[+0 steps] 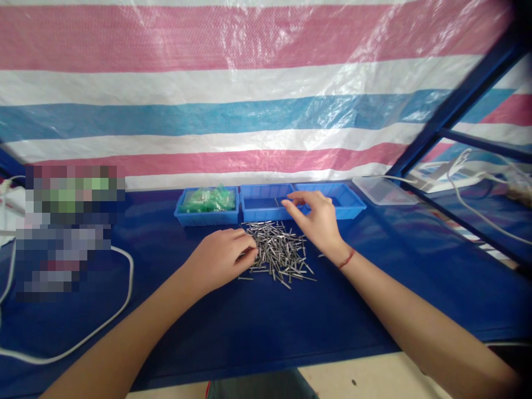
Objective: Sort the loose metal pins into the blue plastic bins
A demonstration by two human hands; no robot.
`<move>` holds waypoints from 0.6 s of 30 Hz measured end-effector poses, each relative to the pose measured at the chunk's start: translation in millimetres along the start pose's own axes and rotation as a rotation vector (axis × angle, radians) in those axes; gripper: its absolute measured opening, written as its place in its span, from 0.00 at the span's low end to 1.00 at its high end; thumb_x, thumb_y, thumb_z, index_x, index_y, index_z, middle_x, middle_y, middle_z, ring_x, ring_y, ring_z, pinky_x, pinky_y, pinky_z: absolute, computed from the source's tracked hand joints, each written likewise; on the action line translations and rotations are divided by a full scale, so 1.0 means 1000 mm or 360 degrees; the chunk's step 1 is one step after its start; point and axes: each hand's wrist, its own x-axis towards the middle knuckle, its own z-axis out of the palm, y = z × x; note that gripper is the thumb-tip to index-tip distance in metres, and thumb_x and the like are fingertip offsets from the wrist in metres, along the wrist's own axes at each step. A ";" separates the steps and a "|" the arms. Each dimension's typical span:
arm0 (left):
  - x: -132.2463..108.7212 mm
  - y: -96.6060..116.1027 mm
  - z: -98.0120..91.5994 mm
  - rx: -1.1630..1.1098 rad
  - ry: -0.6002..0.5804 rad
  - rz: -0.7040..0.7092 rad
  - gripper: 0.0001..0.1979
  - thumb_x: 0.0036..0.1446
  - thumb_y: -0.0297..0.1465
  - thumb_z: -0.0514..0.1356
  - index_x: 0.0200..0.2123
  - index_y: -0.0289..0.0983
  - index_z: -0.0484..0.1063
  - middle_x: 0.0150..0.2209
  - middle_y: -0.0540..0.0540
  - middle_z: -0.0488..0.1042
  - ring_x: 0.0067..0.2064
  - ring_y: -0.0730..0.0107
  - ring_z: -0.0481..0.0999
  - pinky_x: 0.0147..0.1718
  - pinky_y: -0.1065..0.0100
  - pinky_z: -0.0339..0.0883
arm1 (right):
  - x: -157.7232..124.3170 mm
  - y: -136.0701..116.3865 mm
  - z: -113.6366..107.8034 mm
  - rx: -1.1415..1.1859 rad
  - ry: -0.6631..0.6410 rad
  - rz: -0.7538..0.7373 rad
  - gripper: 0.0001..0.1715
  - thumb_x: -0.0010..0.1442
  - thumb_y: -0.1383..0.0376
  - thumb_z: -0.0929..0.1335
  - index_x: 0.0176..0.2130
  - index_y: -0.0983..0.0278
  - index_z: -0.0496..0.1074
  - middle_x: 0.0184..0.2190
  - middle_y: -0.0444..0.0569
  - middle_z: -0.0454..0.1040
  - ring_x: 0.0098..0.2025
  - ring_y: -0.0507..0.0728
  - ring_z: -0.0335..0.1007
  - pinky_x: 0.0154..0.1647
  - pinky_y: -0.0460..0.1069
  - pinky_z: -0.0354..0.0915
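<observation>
A loose pile of thin metal pins [282, 252] lies on the blue table. My left hand [228, 255] rests at the pile's left edge, its thumb and fingers pressed together; what they pinch, if anything, is hidden. Over the front edge of the middle blue bin [260, 213] is my right hand [318, 219], thumb and forefinger apart around a thin pin-like piece near the fingertips; whether it is held or lies in the bin is unclear. The right blue bin [349, 208] is partly covered by this hand. Green plastic packets [210, 199] fill the left blue bin [199, 219].
A clear plastic lid [386, 190] lies beyond the right bin. White cable [131, 271] curves across the table's left side, near a pixelated area. A blue metal frame [461, 100] stands at the right, with more cables behind it. Striped sheeting [249, 50] hangs at the back.
</observation>
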 end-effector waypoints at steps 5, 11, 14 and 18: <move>-0.007 0.005 -0.015 0.0004 -0.0335 0.0088 0.03 0.55 0.30 0.59 0.30 0.39 0.72 0.31 0.50 0.73 0.34 0.69 0.73 0.34 0.70 0.62 | -0.008 -0.012 -0.002 0.0162 -0.0009 -0.0059 0.11 0.62 0.60 0.64 0.35 0.62 0.74 0.31 0.47 0.78 0.34 0.57 0.71 0.41 0.54 0.61; -0.013 0.002 -0.011 0.0010 -0.0451 0.0077 0.04 0.54 0.27 0.60 0.28 0.39 0.73 0.31 0.50 0.74 0.33 0.69 0.74 0.33 0.69 0.63 | -0.018 -0.036 -0.008 0.0272 -0.0226 -0.0271 0.09 0.62 0.65 0.64 0.32 0.61 0.72 0.30 0.45 0.77 0.34 0.55 0.70 0.41 0.53 0.60; -0.012 0.004 -0.010 -0.0021 -0.0471 0.0087 0.07 0.56 0.25 0.57 0.28 0.39 0.73 0.31 0.50 0.74 0.33 0.69 0.74 0.32 0.69 0.62 | -0.022 -0.046 -0.012 0.0277 -0.0297 -0.0353 0.09 0.62 0.66 0.64 0.32 0.62 0.72 0.28 0.45 0.76 0.32 0.54 0.70 0.41 0.53 0.60; -0.006 0.007 -0.009 -0.0225 -0.0213 -0.0029 0.08 0.62 0.29 0.53 0.32 0.38 0.71 0.34 0.49 0.72 0.35 0.70 0.73 0.34 0.70 0.63 | -0.028 -0.053 -0.014 0.0425 -0.0337 -0.0242 0.10 0.63 0.65 0.63 0.31 0.62 0.71 0.29 0.46 0.76 0.31 0.54 0.69 0.39 0.52 0.61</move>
